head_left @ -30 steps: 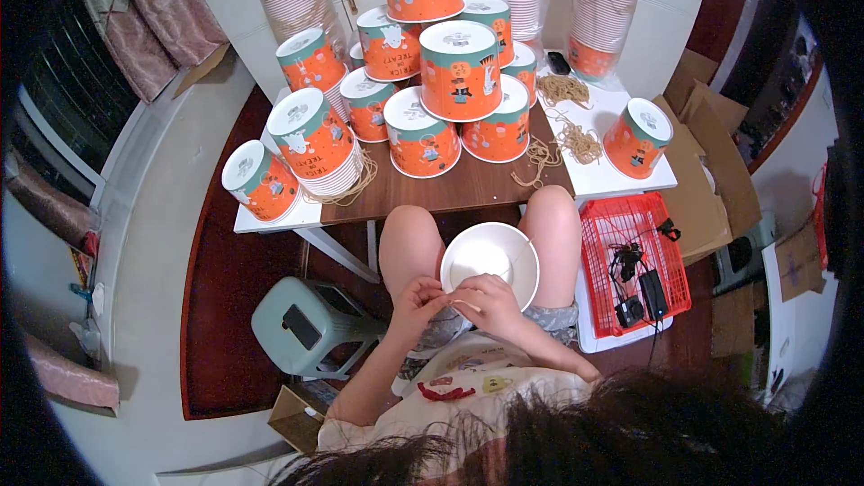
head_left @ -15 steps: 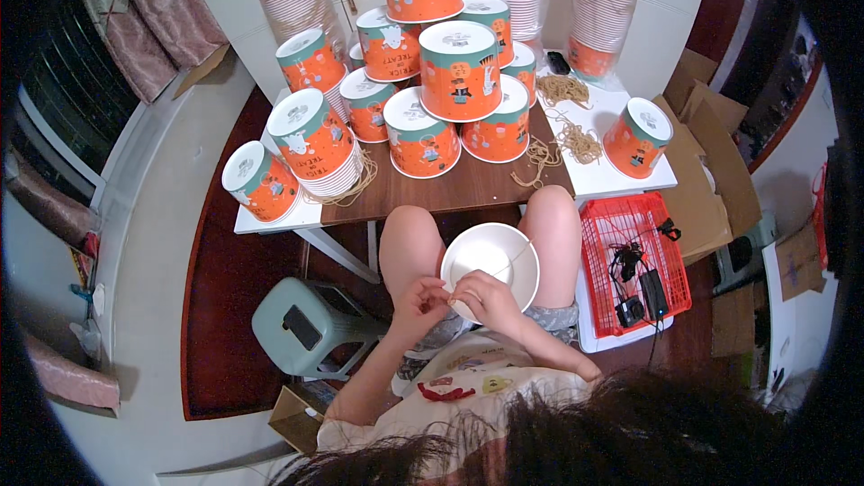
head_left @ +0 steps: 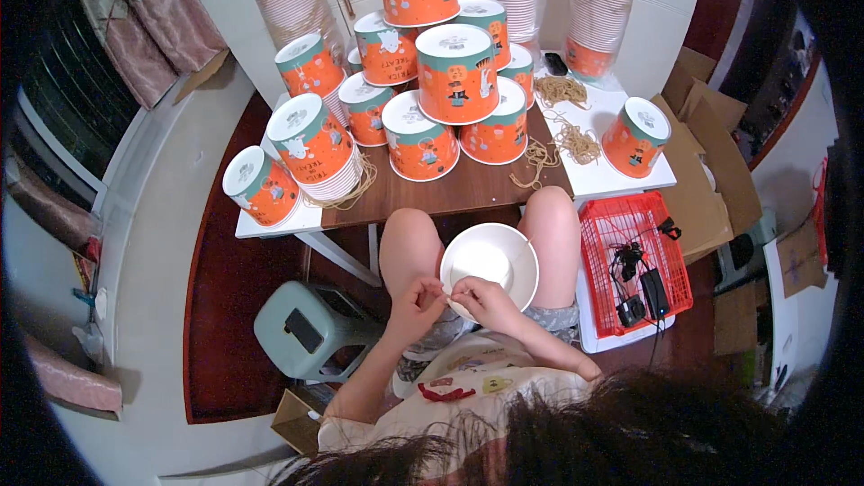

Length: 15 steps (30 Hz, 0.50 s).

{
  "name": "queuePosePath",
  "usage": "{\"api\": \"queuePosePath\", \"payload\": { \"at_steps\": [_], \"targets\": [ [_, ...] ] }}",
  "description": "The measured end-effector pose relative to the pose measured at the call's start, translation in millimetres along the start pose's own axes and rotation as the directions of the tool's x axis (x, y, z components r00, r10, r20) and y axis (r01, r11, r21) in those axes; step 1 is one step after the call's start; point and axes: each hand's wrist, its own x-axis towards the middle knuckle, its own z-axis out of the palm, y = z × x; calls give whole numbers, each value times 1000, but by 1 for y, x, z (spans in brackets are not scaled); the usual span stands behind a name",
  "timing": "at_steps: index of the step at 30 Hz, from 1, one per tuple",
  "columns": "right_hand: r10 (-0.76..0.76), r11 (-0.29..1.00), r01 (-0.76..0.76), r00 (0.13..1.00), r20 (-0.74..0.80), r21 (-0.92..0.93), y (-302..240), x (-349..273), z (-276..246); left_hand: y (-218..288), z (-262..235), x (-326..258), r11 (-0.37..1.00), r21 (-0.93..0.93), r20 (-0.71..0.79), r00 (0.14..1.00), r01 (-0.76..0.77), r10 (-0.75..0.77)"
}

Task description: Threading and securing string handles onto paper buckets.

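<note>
A white-lined paper bucket [head_left: 513, 256] rests in my lap between my thighs, its mouth facing up. At its near left rim my right hand [head_left: 486, 301] is closed, thumb and fingers pinched, with a thin cord seemingly between them. Close beside it, just outside the rim, my left hand [head_left: 419, 308] has its fingertips pinched together; what they hold is too small to make out. The fingertips of both hands nearly meet. A short bit of tan cord [head_left: 529, 240] shows at the bucket's far right rim.
Upturned orange and green buckets [head_left: 457, 81] are piled on the brown and white table. Tan cords [head_left: 576, 141] lie in loose bunches there. Wrapped bucket stacks [head_left: 601, 9] stand behind. A red basket [head_left: 598, 261] with black cables is at right, a grey-green stool [head_left: 279, 324] at left.
The cord seen across the bucket's inside no longer shows clearly there. My fingertips have shifted slightly at the near rim, and the bucket stays in my lap.
</note>
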Motion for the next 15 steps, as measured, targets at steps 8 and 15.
{"api": "queuePosePath", "payload": {
  "at_steps": [8, 15],
  "targets": [
    [5, 998, -3, 1000, 30, -67, -8, -5, -6, -5, -1, 3, 963, -241, -81, 986, 124, -148],
    [-114, 989, 121, 990, 87, -82, -8, -11, -11, -19, -7, 8, 993, -120, -193, 980, 18, -41]
  ]
}}
